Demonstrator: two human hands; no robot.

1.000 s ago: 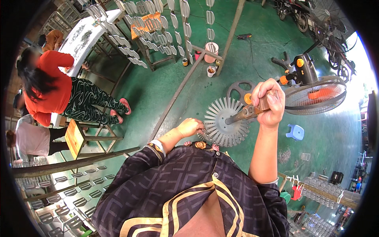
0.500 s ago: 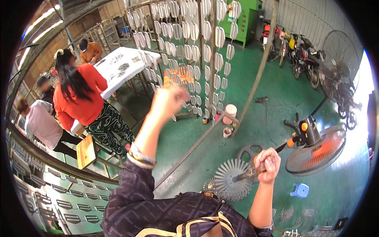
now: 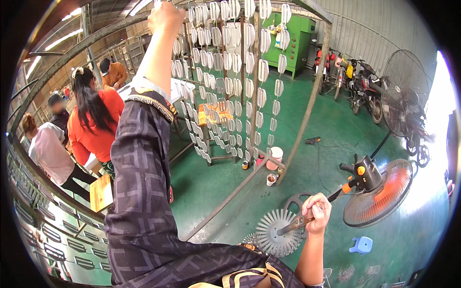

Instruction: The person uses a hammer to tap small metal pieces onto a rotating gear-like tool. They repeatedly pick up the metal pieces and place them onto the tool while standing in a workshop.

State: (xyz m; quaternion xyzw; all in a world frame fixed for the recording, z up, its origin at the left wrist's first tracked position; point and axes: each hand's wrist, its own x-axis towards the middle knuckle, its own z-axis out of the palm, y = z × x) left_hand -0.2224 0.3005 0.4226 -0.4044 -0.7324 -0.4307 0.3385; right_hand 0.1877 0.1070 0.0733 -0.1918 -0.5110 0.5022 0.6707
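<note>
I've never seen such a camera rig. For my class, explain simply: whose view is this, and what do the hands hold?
No robot here: a person works bare-handed, seen by a fisheye camera on the head, which bends straight edges. The right hand grips a brown handle running to the middle of a slotted metal disc. The left hand is raised beside strands of hanging metal pieces; whether it holds anything is unclear. A blue stool stands on the green floor, near an orange-bladed fan.

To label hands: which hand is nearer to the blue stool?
Right. The right hand shows above-left of the blue stool; the left hand is far off, near hanging grey pieces.
</note>
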